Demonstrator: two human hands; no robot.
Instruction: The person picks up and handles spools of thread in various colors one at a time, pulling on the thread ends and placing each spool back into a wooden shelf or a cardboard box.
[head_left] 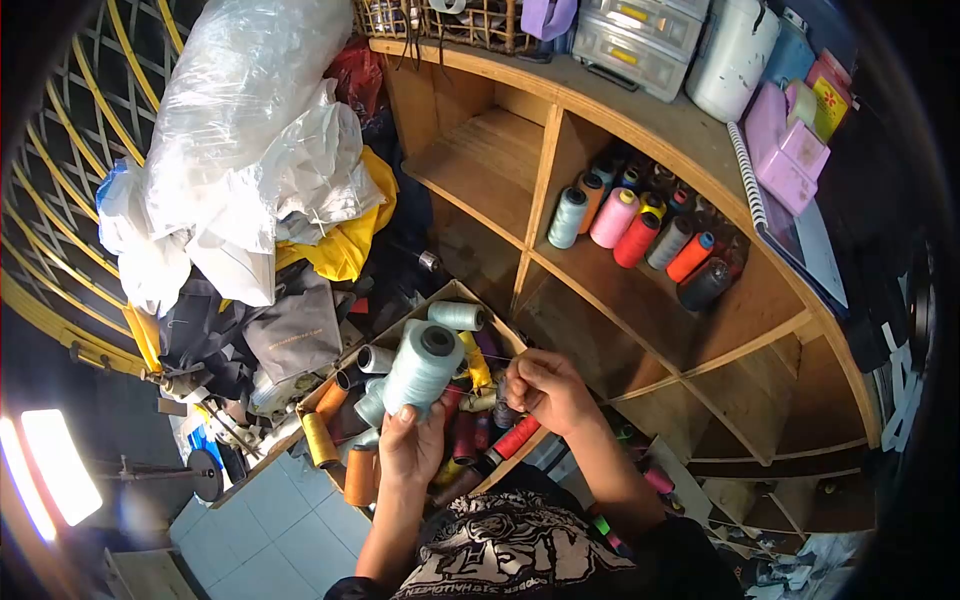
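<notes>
My left hand (412, 445) is wrapped round the lower end of a pale blue thread spool (420, 375), its dark core facing up towards me. To the right, my right hand (550, 390) is closed in a pinch. A thin thread (492, 356) runs between the spool and those fingers. Below both hands lies a box (292, 428) full of thread spools. Among them are a yellow spool (320, 440), an orange spool (360, 475), a red spool (515, 438) and another pale blue spool (457, 316). My left hand hides part of the box.
A curved wooden shelf unit (545, 175) stands ahead, with upright spools in one compartment, including a pink spool (615, 218). Plastic drawers (640, 45) and a pink tape dispenser (790, 150) rest on top. Plastic-wrapped bundles (240, 130) are piled left. A lit lamp (60, 468) shines lower left.
</notes>
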